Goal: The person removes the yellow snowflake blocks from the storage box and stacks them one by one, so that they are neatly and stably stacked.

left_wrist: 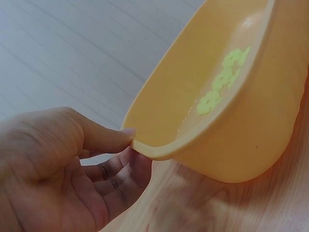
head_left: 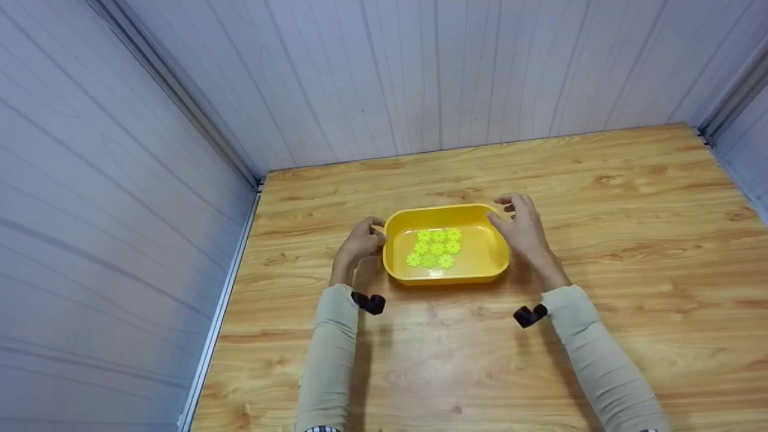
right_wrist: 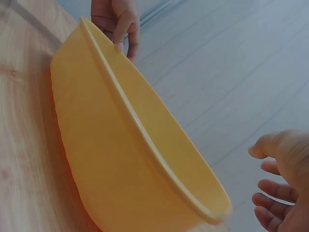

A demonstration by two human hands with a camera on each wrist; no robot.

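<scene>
Pale blue-gray walls close in a wood-grain surface (head_left: 672,258), honey-colored with darker knots, that spreads across the lower center and right of the frame. Thin slanting lines streak the back wall (head_left: 420,78) at top and the left wall (head_left: 102,252). A metal corner post (head_left: 186,105) runs down the upper left; soft glare (head_left: 420,354) whitens the wood at lower center.

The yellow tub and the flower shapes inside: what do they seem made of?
The yellow tub looks like smooth, slightly glossy plastic: light glints inside it. The flower shapes could be plastic or foam: evenly bright colour, but too small to judge their finish.
</scene>
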